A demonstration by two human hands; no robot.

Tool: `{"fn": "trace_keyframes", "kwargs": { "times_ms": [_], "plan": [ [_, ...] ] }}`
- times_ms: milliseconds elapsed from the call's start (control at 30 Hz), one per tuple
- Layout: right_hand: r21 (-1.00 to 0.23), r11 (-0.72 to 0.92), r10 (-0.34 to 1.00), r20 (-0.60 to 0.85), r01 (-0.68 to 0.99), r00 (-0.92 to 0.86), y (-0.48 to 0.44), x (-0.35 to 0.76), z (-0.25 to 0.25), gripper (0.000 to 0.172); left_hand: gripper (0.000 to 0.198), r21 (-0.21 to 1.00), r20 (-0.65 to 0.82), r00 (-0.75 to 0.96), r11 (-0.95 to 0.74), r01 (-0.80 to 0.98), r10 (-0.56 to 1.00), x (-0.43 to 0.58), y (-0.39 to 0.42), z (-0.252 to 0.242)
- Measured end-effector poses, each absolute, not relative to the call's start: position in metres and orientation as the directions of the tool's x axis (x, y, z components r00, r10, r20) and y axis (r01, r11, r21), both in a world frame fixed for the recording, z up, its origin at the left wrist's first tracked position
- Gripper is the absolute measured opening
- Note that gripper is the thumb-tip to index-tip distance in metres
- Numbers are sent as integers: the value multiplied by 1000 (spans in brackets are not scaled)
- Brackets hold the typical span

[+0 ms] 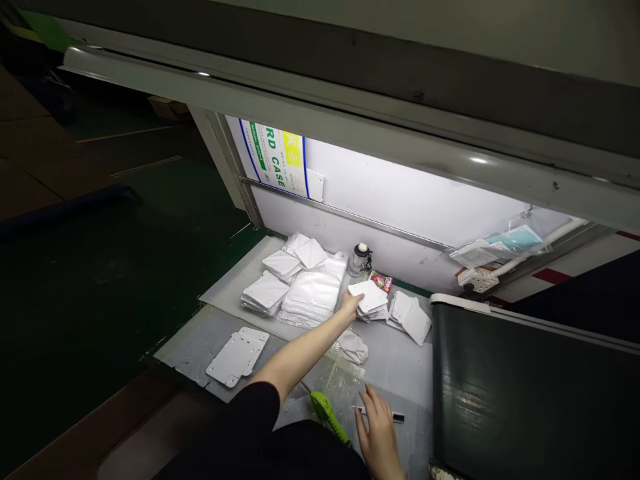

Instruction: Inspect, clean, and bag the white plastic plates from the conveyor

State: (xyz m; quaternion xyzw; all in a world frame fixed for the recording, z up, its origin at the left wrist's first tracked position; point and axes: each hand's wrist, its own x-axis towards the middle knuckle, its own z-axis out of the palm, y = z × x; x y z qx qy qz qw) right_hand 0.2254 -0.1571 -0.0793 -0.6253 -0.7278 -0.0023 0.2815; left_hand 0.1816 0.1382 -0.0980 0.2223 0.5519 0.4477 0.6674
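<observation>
My left hand (pixel 352 303) reaches across the bench to a stack of flat white plastic plates and is closed on the edge of the top white plate (pixel 369 295), thumb uppermost. My right hand (pixel 377 427) is low in the view, its fingers apart and curved over a slim white tool with a dark end (pixel 399 418). The tool seems to lie on the bench under the fingers; I cannot tell whether they touch it. A crumpled white cloth or glove (pixel 354 348) lies below my left wrist. Close to my body is a green-handled tool (pixel 327 415).
More white plates (pixel 411 317) lie to the right, others (pixel 265 293) at the left, beside a pile of clear plastic bags (pixel 313 290). Two plates (pixel 237 357) rest at the front left. A jar (pixel 360 260) and red packet (pixel 383 281) stand behind. A dark green machine (pixel 525 387) borders the right.
</observation>
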Motion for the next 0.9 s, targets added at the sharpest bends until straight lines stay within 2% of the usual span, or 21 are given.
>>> {"fn": "trace_keyframes", "kwargs": {
  "times_ms": [233, 367, 533, 600, 667, 767, 833, 900],
  "plan": [
    [-287, 140, 925, 378, 948, -23, -206, 248, -130, 51, 35, 892, -449, -103, 452, 2, 887, 196, 160, -116],
    [-322, 142, 907, 420, 936, 6, -212, 259, -127, 48, 36, 883, -405, -151, 428, 191, 902, 197, 155, -123],
    [-366, 81, 937, 346, 927, 55, -203, 261, -111, 34, 38, 857, -345, -175, 386, 343, 922, 198, 153, -123],
    [-370, 80, 944, 325, 926, 48, -197, 261, -106, 34, 39, 850, -312, -178, 358, 386, 933, 197, 153, -118],
    [-369, 66, 964, 264, 927, 37, -193, 262, -104, 37, 40, 847, -272, -178, 323, 423, 946, 194, 152, -113],
    [-377, -13, 997, 63, 926, 39, -191, 265, -106, 42, 38, 850, -204, -142, 247, 465, 969, 181, 144, -106],
    [-409, -63, 998, -50, 911, 46, -193, 269, -111, 48, 36, 854, -152, -89, 177, 489, 984, 161, 134, -106],
    [-462, -92, 994, -101, 882, 51, -198, 272, -120, 54, 36, 848, -106, -44, 113, 517, 993, 128, 120, -109]
  ]
}}
